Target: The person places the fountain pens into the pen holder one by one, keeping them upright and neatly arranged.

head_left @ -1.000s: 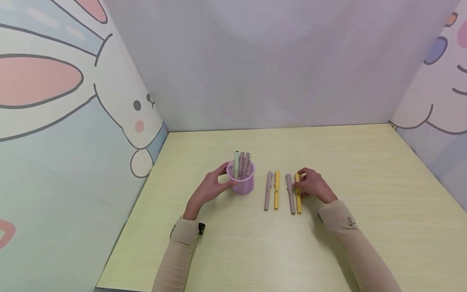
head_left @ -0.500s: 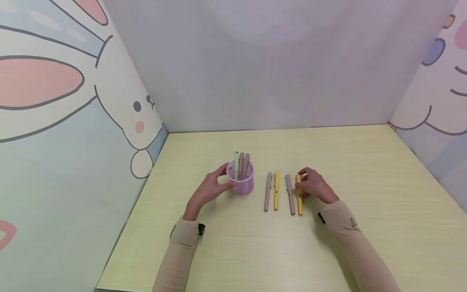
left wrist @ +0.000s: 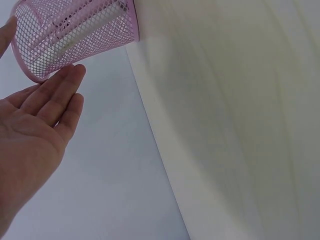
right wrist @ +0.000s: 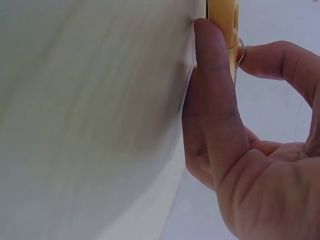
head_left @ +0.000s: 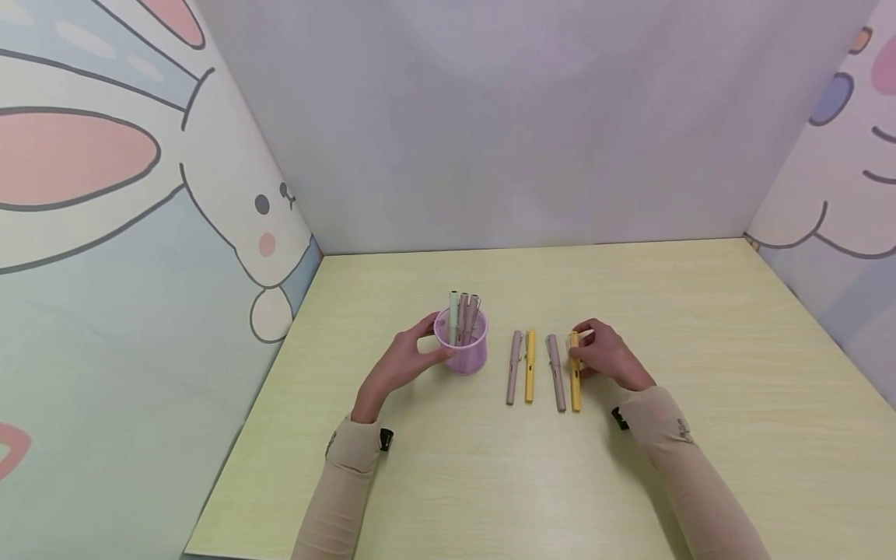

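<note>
A pink mesh pen holder [head_left: 470, 359] stands on the table with a pale green pen [head_left: 453, 311] and several mauve pens [head_left: 472, 315] upright in it. My left hand [head_left: 402, 360] holds it from the left, thumb in front and fingers behind; in the left wrist view the fingers of this hand [left wrist: 42, 120] lie fairly straight against the mesh. My right hand [head_left: 610, 358] pinches the upper part of the rightmost yellow pen [head_left: 576, 395]. In the right wrist view the thumb touches the metal clip of that pen [right wrist: 225, 20], fingers on the opposite side.
Between the hands a mauve pen [head_left: 514, 369], a yellow pen [head_left: 530, 369] and another mauve pen [head_left: 557, 377] lie side by side. The wooden table [head_left: 462, 490] meets a plain back wall [head_left: 490, 155]; cartoon-printed panels [head_left: 105, 334] flank it.
The rightmost yellow pen has shifted slightly right, away from the mauve pen beside it, together with my right hand. My left hand and the pen holder have stayed in place.
</note>
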